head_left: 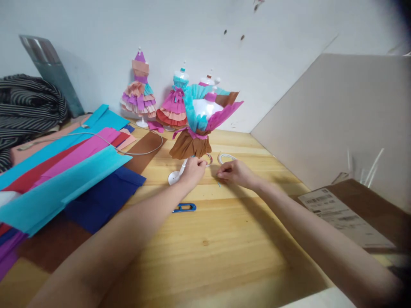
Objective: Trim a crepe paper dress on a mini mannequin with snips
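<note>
A small white dress form (205, 107) wears a brown pleated crepe paper skirt (189, 144), with turquoise and magenta paper flaring around its top. Its white round base (174, 177) shows left of my left hand (195, 172). That hand is closed just below the skirt, by the stand; what its fingers hold is hidden. My right hand (236, 174) is also closed, thumb and fingers pinched together low over the table. Anything in that pinch is too small to make out. A tiny turquoise scrap (219, 185) lies below its fingertips. Behind it rests a white ring-shaped roll (225, 156).
Blue-handled snips (184, 208) lie in front of my left hand. Coloured paper sheets (96, 171) with a thin cable (138, 153) across them cover the left. Dressed forms (140, 92) stand along the wall. A cardboard box (359, 205) sits at right.
</note>
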`<state>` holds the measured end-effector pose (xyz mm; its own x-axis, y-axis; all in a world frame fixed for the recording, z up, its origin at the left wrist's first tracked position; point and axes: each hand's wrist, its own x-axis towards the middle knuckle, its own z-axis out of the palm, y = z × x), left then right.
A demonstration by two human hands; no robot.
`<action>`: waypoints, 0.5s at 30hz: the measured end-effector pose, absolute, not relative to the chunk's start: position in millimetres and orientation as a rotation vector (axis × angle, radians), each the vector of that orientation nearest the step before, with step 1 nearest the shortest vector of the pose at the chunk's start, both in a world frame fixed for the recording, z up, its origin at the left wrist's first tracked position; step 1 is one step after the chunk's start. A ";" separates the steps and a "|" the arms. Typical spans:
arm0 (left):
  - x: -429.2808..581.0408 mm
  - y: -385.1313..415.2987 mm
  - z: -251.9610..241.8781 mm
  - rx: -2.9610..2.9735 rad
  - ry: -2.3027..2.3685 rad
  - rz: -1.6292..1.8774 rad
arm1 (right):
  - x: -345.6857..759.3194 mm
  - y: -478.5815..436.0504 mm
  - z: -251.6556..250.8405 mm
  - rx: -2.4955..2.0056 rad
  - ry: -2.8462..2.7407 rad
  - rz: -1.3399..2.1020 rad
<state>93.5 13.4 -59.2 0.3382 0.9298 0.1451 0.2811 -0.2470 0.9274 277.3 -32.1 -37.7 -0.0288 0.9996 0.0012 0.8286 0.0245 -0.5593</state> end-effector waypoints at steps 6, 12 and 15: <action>95.7 13.6 -62.5 1.741 1.095 0.964 | 306.4 -68.7 -56.8 -2.077 -1.558 0.429; 95.5 13.8 -63.8 1.765 1.087 0.963 | 263.7 -78.9 -67.9 -2.073 -1.587 0.407; 94.3 13.3 -63.2 1.784 1.072 0.964 | 237.5 -80.3 -62.9 -2.013 -1.724 0.337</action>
